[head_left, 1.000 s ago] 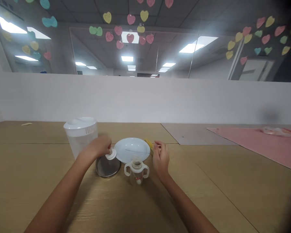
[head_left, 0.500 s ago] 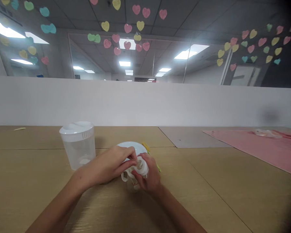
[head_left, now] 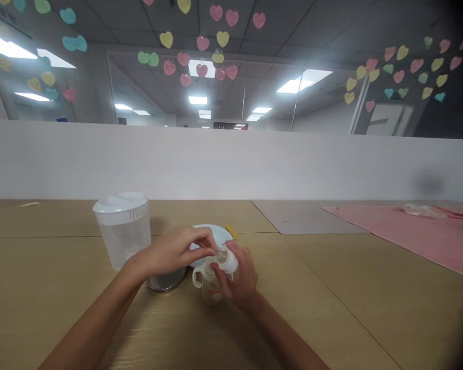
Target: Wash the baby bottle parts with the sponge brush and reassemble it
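Note:
My right hand (head_left: pixel 239 275) is closed round a white ring-shaped cap (head_left: pixel 228 260) with a clear teat in its middle. The thumb and fingertips of my left hand (head_left: pixel 183 250) are pinched at the teat (head_left: pixel 221 255). Just below the cap, a clear bottle (head_left: pixel 210 290) with a white handle (head_left: pixel 196 274) stands on the table. Behind my hands lies a pale blue-white plate (head_left: pixel 221 235), partly hidden. A round metal object (head_left: pixel 167 280) shows beneath my left wrist.
A clear container with a white lid (head_left: pixel 121 209) stands at the left. Beyond the plate is a yellow object (head_left: pixel 231 232). A pink cloth (head_left: pixel 409 226) lies at the right on the tan table (head_left: pixel 312 308), with crumpled plastic (head_left: pixel 424 210) on it. A white wall runs behind.
My left hand has risen slightly, uncovering the round metal object. The cap in my right hand has tilted, and its teat shows more clearly.

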`<state>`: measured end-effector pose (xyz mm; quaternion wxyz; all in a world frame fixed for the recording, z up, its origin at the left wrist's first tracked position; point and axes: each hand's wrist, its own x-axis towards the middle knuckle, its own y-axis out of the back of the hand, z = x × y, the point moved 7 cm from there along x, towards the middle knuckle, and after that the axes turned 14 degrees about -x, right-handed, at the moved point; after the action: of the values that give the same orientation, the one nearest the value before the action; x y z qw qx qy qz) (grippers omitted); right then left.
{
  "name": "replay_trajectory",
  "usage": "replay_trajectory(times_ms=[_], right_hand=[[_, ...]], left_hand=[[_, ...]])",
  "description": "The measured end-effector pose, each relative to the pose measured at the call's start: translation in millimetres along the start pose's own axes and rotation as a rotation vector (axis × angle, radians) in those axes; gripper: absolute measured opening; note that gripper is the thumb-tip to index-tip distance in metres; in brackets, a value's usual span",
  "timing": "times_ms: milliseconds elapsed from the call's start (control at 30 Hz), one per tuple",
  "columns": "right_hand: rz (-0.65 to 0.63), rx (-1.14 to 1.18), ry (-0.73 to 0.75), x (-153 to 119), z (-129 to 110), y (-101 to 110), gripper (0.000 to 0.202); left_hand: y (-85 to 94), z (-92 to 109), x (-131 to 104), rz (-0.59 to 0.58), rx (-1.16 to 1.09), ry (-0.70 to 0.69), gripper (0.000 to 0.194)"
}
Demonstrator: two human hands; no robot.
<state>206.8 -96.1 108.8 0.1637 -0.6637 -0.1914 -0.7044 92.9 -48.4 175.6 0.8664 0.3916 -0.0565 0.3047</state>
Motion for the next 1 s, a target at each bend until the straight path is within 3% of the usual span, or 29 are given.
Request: replay_trajectory(times_ms=[133,267,400,600,667,800,900,1000], right_hand=[[-0.023,-0.004,-0.009,2,13,-7,0.049],[-0.017,-0.018,0.044,2,16,-8,0.053],[-0.01,-0.02,0.069,-1,10,-4,0.056],[-0.028,0.001,-0.029,5,-1,6,0.049],[-0.009,-0.01,-0.149,7,7,7,0.046],[-0.041,0.076,-0.591,-3,39,-6,0.036],[-0.125,0.27,-0.788,-17,49,-24,0.036],[-0.257,0.381,-0.769,-24,45,-39,0.035]], left_hand=[[-8.2,15,-4,0.109,0.477,-0.052,0.023],[-17.4,20,-8,0.119,0.622,-0.112,0.024],[-7.7,18,-9,0.082,0.486,-0.057,0.022],[11.8,15,-4,0.075,0.135,-0.113,0.021],[11.8,2,-2,0.185,0.066,-0.134,0.025],[1.3,-46,-22,0.62,-0.003,-0.171,0.041],[-28.0,-84,-41,0.674,0.001,-0.147,0.043],[-55.1,-109,-51,0.605,0.054,-0.095,0.054]])
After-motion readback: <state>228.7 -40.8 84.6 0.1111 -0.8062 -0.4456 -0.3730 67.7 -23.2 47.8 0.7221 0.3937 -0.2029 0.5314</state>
